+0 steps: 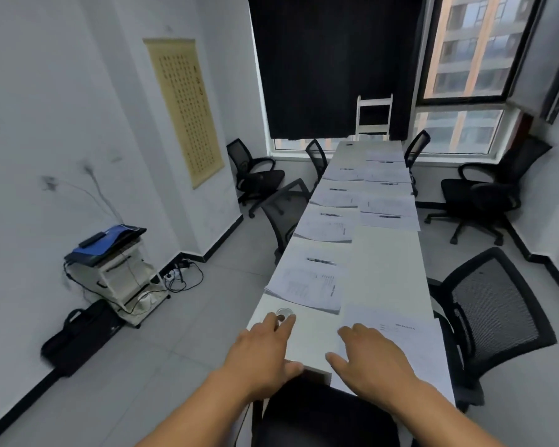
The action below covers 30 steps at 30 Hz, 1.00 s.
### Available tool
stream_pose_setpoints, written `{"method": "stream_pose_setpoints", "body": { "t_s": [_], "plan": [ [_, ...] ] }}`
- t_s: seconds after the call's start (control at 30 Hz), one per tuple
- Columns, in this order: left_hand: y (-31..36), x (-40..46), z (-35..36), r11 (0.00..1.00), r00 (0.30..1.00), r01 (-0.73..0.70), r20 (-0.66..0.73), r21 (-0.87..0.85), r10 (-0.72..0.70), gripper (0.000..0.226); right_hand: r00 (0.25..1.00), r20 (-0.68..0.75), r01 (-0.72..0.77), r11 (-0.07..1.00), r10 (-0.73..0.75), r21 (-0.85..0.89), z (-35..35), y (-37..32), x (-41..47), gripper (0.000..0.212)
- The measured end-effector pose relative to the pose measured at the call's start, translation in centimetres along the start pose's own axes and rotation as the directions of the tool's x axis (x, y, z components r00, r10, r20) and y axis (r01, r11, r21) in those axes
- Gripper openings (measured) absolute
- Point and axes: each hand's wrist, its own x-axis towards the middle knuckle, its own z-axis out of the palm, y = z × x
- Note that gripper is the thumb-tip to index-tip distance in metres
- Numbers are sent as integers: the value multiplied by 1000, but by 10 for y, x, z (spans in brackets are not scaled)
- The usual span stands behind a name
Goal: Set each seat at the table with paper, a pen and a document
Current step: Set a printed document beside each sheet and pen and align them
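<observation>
A long white table (pixel 386 269) runs away from me. Several sets of paper with a printed document lie along both sides, the nearest left set (pixel 310 285) topped by a dark pen (pixel 320 261). Near my end on the right lies a stack of sheets (pixel 404 337) with a printed heading and no pen on it that I can see. My left hand (pixel 265 350) rests flat on the table's near left corner, fingertips at a round clear glass dish (pixel 285 313). My right hand (pixel 368 356) lies with spread fingers on the left edge of the near stack.
Black mesh office chairs stand along both sides, one (pixel 494 314) close on my right and one chair back (pixel 326 414) right below my arms. A printer on a white cart (pixel 117 266), cables and a black bag (pixel 81 333) sit by the left wall.
</observation>
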Motion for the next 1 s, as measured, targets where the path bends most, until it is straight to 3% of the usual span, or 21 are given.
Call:
{"method": "stream_pose_setpoints", "body": {
  "t_s": [0.37, 0.8, 1.0],
  "plan": [
    [-94, -89, -37, 987, 984, 159, -86, -4, -159, 81, 976, -53, 211, 977, -213, -38, -18, -139, 10, 46],
    [-362, -147, -30, 972, 972, 229, -40, -47, -231, 70, 939, 42, 345, 930, -342, -124, 57, -413, 91, 41],
    [-427, -141, -45, 980, 981, 194, -11, -52, -195, 68, 944, 50, 330, 932, -326, -150, 61, -473, 120, 44]
  ]
}}
